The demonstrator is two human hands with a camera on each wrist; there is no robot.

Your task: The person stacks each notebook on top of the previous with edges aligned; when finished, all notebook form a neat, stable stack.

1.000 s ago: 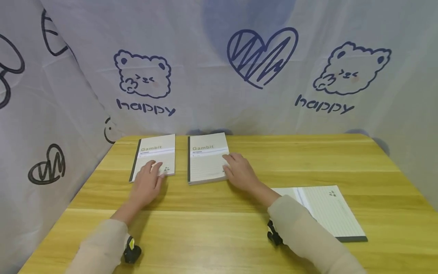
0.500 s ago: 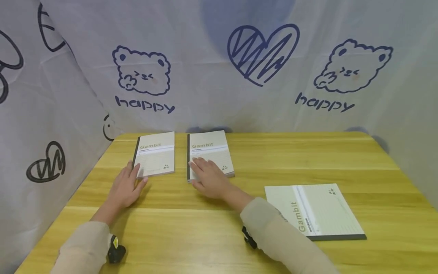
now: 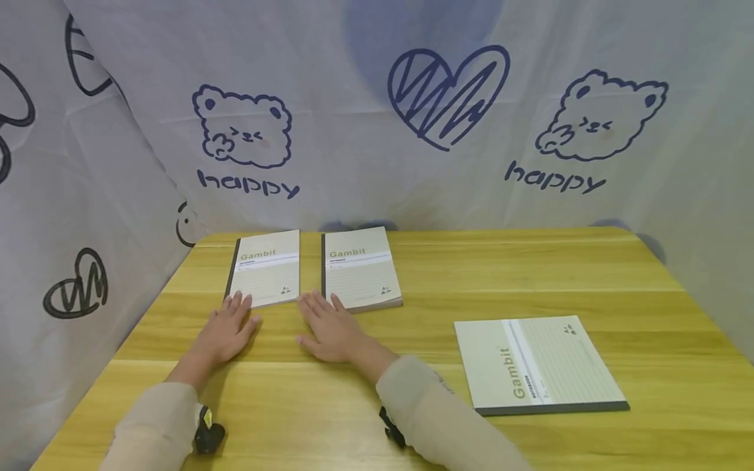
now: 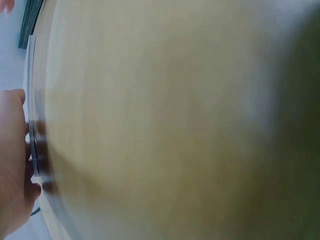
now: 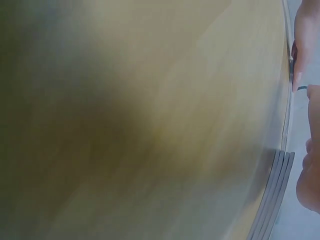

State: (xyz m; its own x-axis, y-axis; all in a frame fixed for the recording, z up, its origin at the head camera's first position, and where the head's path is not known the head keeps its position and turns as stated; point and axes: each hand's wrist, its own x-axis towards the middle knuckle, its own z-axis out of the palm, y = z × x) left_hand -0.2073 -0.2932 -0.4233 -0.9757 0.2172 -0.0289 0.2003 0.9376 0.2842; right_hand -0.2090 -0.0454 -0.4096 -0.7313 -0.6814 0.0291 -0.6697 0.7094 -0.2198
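Observation:
Two upright-facing "Gambit" notebooks lie side by side at the far edge of the table. At the lower left corner of the left notebook (image 3: 271, 265), my left hand (image 3: 222, 333) rests with its fingertips on the corner, fingers extended. My right hand (image 3: 334, 332) reaches across to the gap between the two, fingers straight, by the lower left corner of the middle notebook pile (image 3: 360, 268). The right wrist view shows several notebooks stacked in that pile (image 5: 272, 197). In the left wrist view, the left hand (image 4: 14, 160) is beside the thin notebook edge (image 4: 33, 110).
A third notebook (image 3: 542, 366) lies turned sideways at the right of the wooden table (image 3: 530, 268), its dark spine facing the near side. A white patterned cloth (image 3: 353, 163) hangs behind the table and along its left.
My right hand has moved left, from the middle pile's right edge across its cover to the gap. My left hand has slid off the left notebook's cover to its lower left corner.

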